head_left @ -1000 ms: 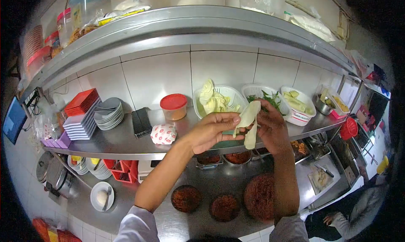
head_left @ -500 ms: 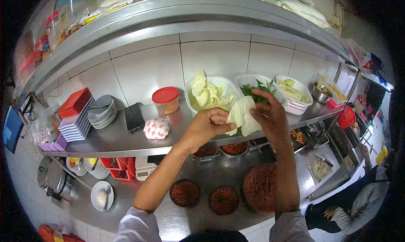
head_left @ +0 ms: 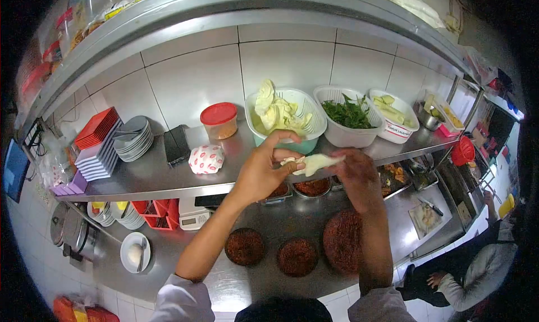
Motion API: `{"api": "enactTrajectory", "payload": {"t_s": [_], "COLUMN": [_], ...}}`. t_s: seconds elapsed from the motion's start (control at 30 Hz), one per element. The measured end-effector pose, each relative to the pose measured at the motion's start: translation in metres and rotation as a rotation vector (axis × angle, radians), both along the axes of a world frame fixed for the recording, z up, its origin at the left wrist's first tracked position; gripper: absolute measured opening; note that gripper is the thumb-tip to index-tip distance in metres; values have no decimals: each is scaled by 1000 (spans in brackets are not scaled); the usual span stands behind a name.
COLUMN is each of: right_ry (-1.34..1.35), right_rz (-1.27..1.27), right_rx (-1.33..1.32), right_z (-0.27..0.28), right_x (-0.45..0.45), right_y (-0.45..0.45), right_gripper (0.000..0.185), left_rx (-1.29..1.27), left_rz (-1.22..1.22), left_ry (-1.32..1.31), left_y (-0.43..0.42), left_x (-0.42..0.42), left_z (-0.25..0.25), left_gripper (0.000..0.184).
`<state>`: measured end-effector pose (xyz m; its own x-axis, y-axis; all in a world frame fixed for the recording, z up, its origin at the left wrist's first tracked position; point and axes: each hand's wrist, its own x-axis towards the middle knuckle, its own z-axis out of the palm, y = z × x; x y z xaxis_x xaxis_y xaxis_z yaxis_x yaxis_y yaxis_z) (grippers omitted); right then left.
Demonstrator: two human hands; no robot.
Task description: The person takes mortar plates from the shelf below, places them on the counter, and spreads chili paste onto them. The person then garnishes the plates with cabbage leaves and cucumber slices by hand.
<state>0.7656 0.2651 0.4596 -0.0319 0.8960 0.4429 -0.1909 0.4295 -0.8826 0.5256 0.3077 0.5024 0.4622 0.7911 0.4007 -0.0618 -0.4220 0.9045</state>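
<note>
A pale green cabbage leaf (head_left: 319,163), folded into a narrow strip, stretches between my hands in front of the shelf edge. My left hand (head_left: 268,167) pinches its left end between thumb and fingers. At the other end, my right hand (head_left: 359,178) closes on the leaf, its fingers partly blurred. Just behind my hands stands a basket (head_left: 311,111) with more cabbage leaves (head_left: 276,113). To its right, a white basket (head_left: 351,135) holds dark leafy greens (head_left: 347,113).
A tub of pale cut vegetables (head_left: 401,133), a red-lidded tub (head_left: 219,114), a paper-wrapped bundle (head_left: 206,159) and stacked plates (head_left: 135,145) line the shelf. Below sit bowls of dark red food (head_left: 297,257) and a plate with rice (head_left: 135,254). Another person (head_left: 477,271) is at right.
Both hands have come down slightly. My right hand has moved away from in front of the greens. The cabbage leaf, spread broad before, is now folded narrow.
</note>
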Motion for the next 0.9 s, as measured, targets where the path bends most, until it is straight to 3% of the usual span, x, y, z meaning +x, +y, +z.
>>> {"api": "enactTrajectory", "payload": {"t_s": [0.07,0.17,0.27,0.3,0.37,0.43,0.5,0.6,0.63,0.67,0.73,0.83,0.9], "right_ry": [370,152,-315,-246,-96,-73,-186,-143,-154,-165,-168,-117,-272], "right_rz": [301,20,-61,-14,72,77,4,-180,-213,-245,-268,-231,-248], "right_rx": [42,-208,-101,-148,-231,-267,-263,-300,-303,-310,-330,-489,-521], "right_z": [-11,5,-29,-36,-42,-34,-29,-35,-44,-58,-98,-151,-166], "right_x": [1,-25,-22,-22,-24,-29,-33,-45,-43,-39,-33,-28,-29], "right_y": [-2,-16,-14,-13,-17,-28,-37,-48,-48,-47,-46,-57,-67], "right_gripper": [31,40,57,57,50,41,35,32,30,28,28,38,43], "left_rx": [-13,508,592,533,453,369,286,-228,-559,-676,-513,-635,-727], "left_rz": [-73,-258,-315,-379,-390,-401,-417,-244,-266,-274,-175,35,9], "left_ry": [33,129,118,43,-13,-37,-27,-150,-229,-238,-117,30,-75], "left_y": [0,24,18,18,17,16,17,-5,-13,-23,-41,-58,-65], "left_x": [-4,-10,-5,-3,-3,-4,-8,-7,-11,-14,-12,-2,-1], "left_z": [8,-6,-11,-17,-29,-44,-62,-88,-99,-112,-150,-199,-227], "left_gripper": [14,19,23,29,14,9,18,39,50,47,44,45,44]}}
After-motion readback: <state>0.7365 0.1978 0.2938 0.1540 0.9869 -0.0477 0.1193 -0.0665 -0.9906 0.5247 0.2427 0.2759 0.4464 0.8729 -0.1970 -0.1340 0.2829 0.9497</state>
